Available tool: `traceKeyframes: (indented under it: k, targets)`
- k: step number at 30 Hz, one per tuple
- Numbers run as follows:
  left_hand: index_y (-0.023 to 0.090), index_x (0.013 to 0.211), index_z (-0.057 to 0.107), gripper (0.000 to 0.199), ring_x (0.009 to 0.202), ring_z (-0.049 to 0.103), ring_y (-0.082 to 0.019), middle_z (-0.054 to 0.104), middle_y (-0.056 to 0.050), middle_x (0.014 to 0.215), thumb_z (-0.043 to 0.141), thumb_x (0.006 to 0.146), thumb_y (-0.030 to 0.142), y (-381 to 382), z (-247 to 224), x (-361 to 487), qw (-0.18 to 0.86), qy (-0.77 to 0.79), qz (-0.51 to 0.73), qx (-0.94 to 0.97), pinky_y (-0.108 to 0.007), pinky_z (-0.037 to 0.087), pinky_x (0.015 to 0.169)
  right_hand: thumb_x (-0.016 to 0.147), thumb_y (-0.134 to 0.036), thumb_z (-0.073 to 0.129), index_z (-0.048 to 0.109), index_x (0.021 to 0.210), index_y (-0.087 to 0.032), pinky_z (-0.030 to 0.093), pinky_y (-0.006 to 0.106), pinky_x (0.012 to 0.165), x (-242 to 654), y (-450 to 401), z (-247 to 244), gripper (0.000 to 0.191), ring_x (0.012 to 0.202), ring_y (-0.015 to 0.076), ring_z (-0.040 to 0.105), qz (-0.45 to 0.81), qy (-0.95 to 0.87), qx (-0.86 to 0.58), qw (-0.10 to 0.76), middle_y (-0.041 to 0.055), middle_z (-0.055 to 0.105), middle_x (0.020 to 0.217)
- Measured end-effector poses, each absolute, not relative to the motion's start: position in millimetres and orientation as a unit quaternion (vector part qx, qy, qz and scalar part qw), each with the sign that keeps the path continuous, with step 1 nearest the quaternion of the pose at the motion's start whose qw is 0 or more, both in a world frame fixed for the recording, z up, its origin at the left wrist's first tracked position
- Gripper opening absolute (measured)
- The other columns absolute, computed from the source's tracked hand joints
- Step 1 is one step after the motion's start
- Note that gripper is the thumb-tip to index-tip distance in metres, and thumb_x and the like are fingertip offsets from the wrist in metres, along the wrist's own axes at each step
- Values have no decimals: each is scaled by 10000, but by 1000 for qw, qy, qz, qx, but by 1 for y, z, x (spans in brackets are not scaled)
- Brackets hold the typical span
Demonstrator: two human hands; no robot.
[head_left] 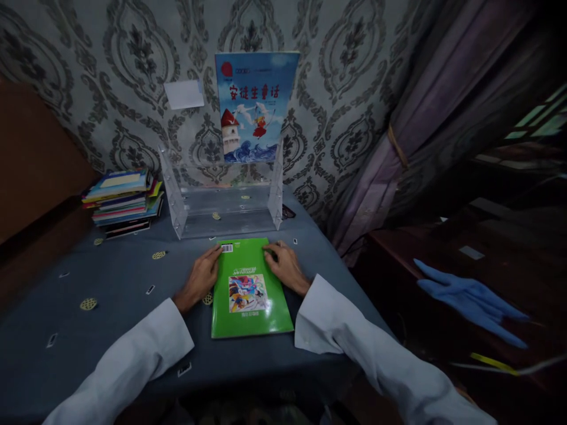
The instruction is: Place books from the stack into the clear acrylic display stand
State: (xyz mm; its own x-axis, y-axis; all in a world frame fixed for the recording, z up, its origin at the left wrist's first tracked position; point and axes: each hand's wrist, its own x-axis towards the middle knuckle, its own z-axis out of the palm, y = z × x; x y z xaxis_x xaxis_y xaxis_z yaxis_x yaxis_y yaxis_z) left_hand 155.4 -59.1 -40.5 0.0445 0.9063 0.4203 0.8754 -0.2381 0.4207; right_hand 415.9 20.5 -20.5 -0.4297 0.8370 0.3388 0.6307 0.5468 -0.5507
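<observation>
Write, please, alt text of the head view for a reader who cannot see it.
A left hand and right hand in white sleeves touch opposite sides of a green book near its far end, on a dark table. Beyond it stands a clear rack with an upright blue book; a stack of books sits at left.

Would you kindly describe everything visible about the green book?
The green book looks like a glossy, closed paperback, with a barcode near its far left corner, white lettering and a colourful picture. It appears flat on the dark cloth, before the clear rack; the left hand and right hand touch its side edges.
</observation>
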Motion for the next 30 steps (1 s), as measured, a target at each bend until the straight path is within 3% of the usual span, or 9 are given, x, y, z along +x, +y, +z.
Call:
traceKeyframes:
  k: [7, 14, 19, 30]
  targets:
    - [175, 1249, 655, 400, 1234, 632, -271, 668, -103, 1329, 445, 909, 178, -41, -31, 155, 18, 639, 307, 705, -478, 484, 1095, 874, -159, 565, 751, 1079, -165, 516, 316, 752, 415, 47, -27, 277, 758, 183, 629, 246, -807, -408, 348, 69, 687, 925]
    - [182, 1219, 652, 364, 1181, 637, -257, 675, -107, 1262, 443, 921, 186, -36, -36, 152, -1, 625, 312, 716, -447, 491, 1076, 866, -134, 536, 731, 1110, -177, 524, 373, 895, 419, 55, -44, 315, 963, 216, 658, 253, -812, -373, 372, 93, 695, 1071]
    - [156, 1255, 630, 381, 1280, 579, -252, 617, -127, 1367, 416, 948, 229, -34, -46, 148, 3, 625, 316, 713, -451, 441, 1134, 873, -146, 535, 732, 1099, -183, 515, 399, 957, 420, 51, -43, 302, 1056, 239, 658, 235, -812, -379, 376, 102, 698, 1132]
    - [174, 1262, 623, 386, 1250, 588, -263, 623, -123, 1337, 415, 940, 216, -34, -42, 149, -3, 620, 321, 716, -472, 453, 1122, 875, -144, 529, 736, 1093, -180, 521, 367, 911, 413, 49, -30, 303, 953, 222, 683, 214, -817, -405, 351, 91, 737, 1065]
